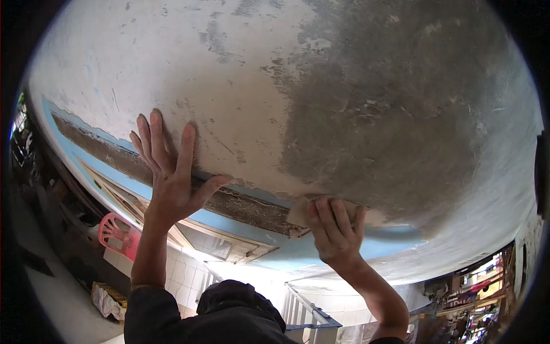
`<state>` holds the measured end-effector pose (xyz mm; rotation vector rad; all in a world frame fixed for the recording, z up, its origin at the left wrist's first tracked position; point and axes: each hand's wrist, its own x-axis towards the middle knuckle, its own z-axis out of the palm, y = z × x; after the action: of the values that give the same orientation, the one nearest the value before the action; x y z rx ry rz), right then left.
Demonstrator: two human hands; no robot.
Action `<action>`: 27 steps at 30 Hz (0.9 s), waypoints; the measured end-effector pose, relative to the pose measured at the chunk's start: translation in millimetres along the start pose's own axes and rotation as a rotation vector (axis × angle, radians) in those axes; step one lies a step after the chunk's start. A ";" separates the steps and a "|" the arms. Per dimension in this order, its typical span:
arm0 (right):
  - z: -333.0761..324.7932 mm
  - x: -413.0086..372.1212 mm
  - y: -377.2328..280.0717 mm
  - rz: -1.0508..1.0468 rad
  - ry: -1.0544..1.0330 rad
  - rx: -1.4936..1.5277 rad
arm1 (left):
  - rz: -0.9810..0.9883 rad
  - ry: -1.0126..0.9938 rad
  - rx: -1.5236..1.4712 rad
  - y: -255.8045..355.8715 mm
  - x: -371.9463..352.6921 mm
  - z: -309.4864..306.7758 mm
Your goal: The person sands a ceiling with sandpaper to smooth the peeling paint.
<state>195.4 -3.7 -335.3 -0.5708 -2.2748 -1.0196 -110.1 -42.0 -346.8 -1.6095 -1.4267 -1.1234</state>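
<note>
My left hand (172, 169) is raised with its fingers spread, laid against the patchy white and grey wall (240, 97). The thumb points right, close to a rough brown strip (246, 209) exposed along the pale blue painted band (366, 243). Bent fingers of my right hand (338, 232) press a folded beige sheet (298, 213), which looks like sandpaper, against the wall at the strip's right end. Part of that sheet is hidden under the fingers. Above the right hand spreads a large dark grey patch (384, 126).
A red plastic chair (119, 234) stands at lower left, near a yellow crate with cloth (110, 301). Wooden-framed panels (223, 243) run below the blue band. White railing (303, 304) and tiles lie beyond my body. Cluttered goods (475, 292) show at lower right.
</note>
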 end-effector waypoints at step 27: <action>-3.7 48.8 -17.7 0.003 -0.002 -0.030 | -0.020 -0.057 0.009 -3.1 -0.6 -3.1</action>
<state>150.1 -10.5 -310.8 -0.5875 -2.2635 -1.0537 -113.7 -44.6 -346.3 -1.6365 -1.4855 -1.0888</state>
